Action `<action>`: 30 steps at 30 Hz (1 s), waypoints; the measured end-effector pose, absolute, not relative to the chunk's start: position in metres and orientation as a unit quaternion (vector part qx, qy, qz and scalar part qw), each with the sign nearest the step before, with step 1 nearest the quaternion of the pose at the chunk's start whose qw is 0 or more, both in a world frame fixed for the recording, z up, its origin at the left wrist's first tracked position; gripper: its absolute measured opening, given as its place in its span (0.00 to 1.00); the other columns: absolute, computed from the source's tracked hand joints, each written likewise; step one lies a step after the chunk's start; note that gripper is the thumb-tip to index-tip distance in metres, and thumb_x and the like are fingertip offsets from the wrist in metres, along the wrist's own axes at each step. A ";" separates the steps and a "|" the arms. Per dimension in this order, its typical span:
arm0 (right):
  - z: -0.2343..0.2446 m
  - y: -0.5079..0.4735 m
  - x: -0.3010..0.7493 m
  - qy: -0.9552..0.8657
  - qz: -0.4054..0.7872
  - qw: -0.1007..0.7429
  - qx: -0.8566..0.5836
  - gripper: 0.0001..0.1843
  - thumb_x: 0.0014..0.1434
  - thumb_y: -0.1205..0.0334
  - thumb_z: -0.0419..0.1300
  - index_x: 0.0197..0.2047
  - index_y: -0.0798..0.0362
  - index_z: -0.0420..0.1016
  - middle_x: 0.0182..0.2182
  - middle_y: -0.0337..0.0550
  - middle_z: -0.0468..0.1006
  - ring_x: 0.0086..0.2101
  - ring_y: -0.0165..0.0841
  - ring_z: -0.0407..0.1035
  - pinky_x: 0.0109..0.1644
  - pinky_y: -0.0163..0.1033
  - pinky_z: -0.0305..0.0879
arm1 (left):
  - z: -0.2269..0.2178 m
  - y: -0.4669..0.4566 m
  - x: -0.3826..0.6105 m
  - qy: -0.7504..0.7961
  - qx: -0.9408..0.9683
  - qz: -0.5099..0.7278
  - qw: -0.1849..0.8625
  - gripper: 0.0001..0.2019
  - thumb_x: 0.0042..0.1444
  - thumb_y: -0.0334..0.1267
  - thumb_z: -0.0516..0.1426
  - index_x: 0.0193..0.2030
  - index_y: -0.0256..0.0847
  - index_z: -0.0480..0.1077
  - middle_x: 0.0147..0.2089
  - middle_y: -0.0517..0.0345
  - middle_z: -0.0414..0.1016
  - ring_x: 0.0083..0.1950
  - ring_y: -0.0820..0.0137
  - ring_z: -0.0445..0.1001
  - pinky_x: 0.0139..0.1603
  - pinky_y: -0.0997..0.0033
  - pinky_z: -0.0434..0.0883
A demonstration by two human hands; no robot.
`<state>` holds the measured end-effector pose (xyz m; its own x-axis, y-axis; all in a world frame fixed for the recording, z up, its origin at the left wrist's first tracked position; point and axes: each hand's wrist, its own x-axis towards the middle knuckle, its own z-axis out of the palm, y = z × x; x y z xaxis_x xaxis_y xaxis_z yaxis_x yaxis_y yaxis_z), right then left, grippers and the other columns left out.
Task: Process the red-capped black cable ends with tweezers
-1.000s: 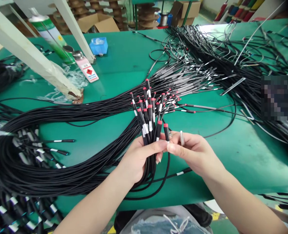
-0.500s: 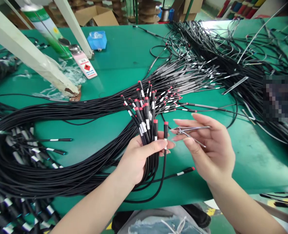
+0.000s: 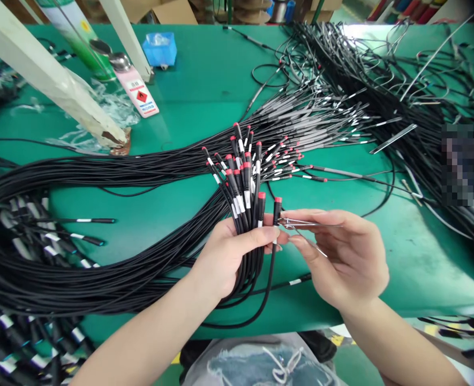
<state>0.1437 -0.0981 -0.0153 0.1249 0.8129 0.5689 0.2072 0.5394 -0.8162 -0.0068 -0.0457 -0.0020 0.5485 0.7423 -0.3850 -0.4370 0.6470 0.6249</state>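
Observation:
My left hand (image 3: 237, 249) is closed around a bunch of black cables (image 3: 242, 201) with red-tipped connectors and white labels, held upright. One cable connector (image 3: 277, 206) stands apart from the bunch, pinched between my left thumb and fingers. A silver nail clipper (image 3: 307, 224) is in my right hand (image 3: 345, 252), held between thumb and fingers with its lever raised. Its jaws meet the side of that single connector, just below the red tip. Whether the jaws have closed on anything is too small to tell.
A long loop of black cables (image 3: 140, 268) covers the left of the green table (image 3: 204, 86). Grey-ended cables (image 3: 301, 120) and a large wire pile lie at right. A pink bottle (image 3: 138, 94), a green can (image 3: 86, 43), a blue box (image 3: 160, 51) and white posts (image 3: 55, 75) stand at back left.
My right hand has moved left, bringing the nail clipper from beside the single connector up against it. My left hand still holds the bunch. The whole view has tilted slightly down.

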 end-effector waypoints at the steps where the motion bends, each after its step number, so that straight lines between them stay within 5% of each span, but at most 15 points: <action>1: -0.016 -0.098 0.144 -0.619 0.239 0.622 -0.416 0.31 0.55 0.85 0.61 0.57 0.48 0.66 0.49 0.42 0.78 0.47 0.32 0.77 0.49 0.36 0.80 | -0.002 -0.046 -0.006 0.324 0.233 0.350 0.848 0.03 0.48 0.30 0.69 0.31 0.39 0.80 0.28 0.60 0.81 0.30 0.76 0.77 0.32 0.81 0.71; 10: -0.021 -0.106 0.148 -0.637 0.141 0.541 -0.530 0.22 0.59 0.75 0.63 0.53 0.46 0.69 0.46 0.42 0.81 0.44 0.37 0.78 0.43 0.42 0.82 | -0.002 -0.045 -0.005 0.328 0.252 0.352 0.839 0.04 0.46 0.30 0.70 0.28 0.39 0.80 0.27 0.62 0.80 0.28 0.79 0.75 0.33 0.83 0.71; 15: -0.016 -0.102 0.144 -0.610 0.167 0.610 -0.477 0.25 0.57 0.79 0.63 0.54 0.48 0.68 0.46 0.42 0.82 0.44 0.32 0.79 0.42 0.33 0.81 | -0.001 -0.045 -0.005 0.326 0.254 0.345 0.843 0.04 0.48 0.31 0.69 0.30 0.41 0.80 0.27 0.62 0.80 0.31 0.77 0.77 0.32 0.83 0.69; 30: -0.016 -0.105 0.139 -0.606 0.251 0.627 -0.420 0.30 0.56 0.84 0.60 0.56 0.47 0.67 0.49 0.43 0.79 0.48 0.33 0.77 0.50 0.39 0.80 | 0.000 -0.045 -0.006 0.356 0.252 0.338 0.834 0.08 0.39 0.29 0.71 0.28 0.38 0.79 0.26 0.63 0.75 0.28 0.77 0.68 0.31 0.78 0.64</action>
<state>0.1391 -0.1053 -0.0158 0.1396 0.8244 0.5486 0.1944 0.5204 -0.8315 -0.0062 -0.0449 0.0002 0.5186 0.7432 -0.4228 -0.3850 0.6445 0.6606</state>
